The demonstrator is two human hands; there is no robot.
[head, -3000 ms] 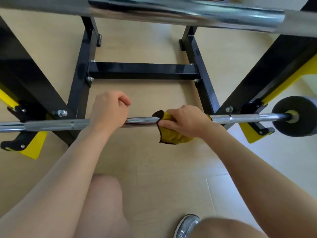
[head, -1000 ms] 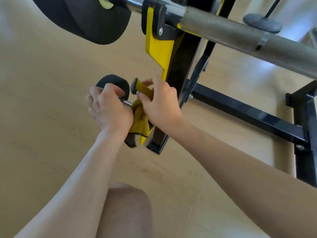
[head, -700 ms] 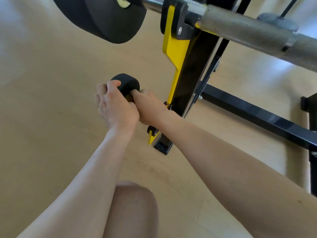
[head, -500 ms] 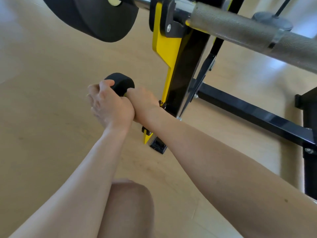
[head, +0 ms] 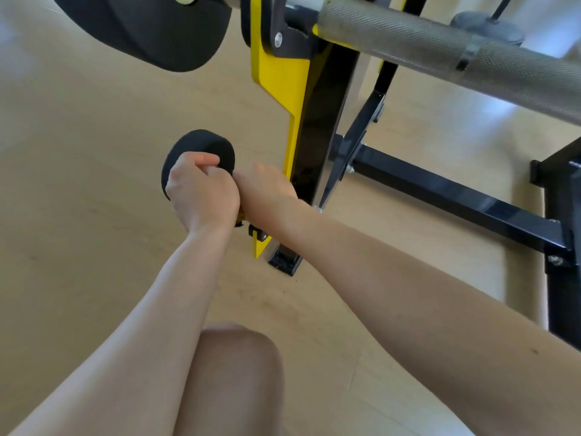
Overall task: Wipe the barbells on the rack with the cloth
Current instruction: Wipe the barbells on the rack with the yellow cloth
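Item 1, lower barbell, left end: small round black rubber end plate [head: 201,152], near the floor, just left of the black-and-yellow steel rack upright [head: 309,127]. The bar shaft itself is hidden under my hands.

Item 2, left hand [head: 201,193]: fist closed over the sleeve right against the end plate, fingertips touching its rim.

Item 3, right hand [head: 265,191]: pressed against the left one, between it and the upright. Whether it is clamped on the bar I cannot tell; its fingers are out of sight.

Item 4, yellow cloth: a second ago it hung plainly from my right hand at this spot. Now only a doubtful sliver of yellow [head: 241,213] shows between the wrists, so I judge it balled up under the right palm against the bar.

Item 5, upper barbell: knurled grey steel shaft [head: 440,48] with large black disc plate [head: 151,29], resting in the rack's top cradle, untouched.

Change noted: three seconds ago I was wiping mid-shaft; my hands have since run to the far left end and closed together there. I judge the lower bar's pass nearly complete at this end, with the upper barbell likely next.

Item 6, pale wood-look floor [head: 78,215].
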